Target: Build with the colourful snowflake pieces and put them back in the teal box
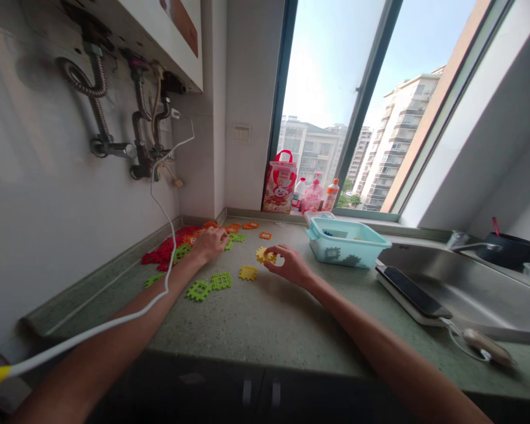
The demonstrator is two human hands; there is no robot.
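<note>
Over the pile at the back left, my left hand point(212, 242) is bent down with curled fingers beside a green notched plastic piece point(237, 237); what is under the fingertips is hidden. My right hand point(291, 266) pinches a yellow notched interlocking piece point(261, 254) between thumb and forefinger, at counter height. Closer to me lies another yellow piece point(248, 272), flat on the counter. Two green square-frame pieces point(198, 290) lie side by side to its left. Red pieces point(159, 255) are heaped by the wall, with orange pieces point(233, 228) along the back.
A light-blue plastic tub point(348, 241) with some pieces inside stands right of my right hand. Beyond it are a steel sink point(481, 294) and a phone point(413, 290) on its edge. A white cable point(115, 321) hangs across my left forearm. Bottles point(313, 193) line the windowsill.
</note>
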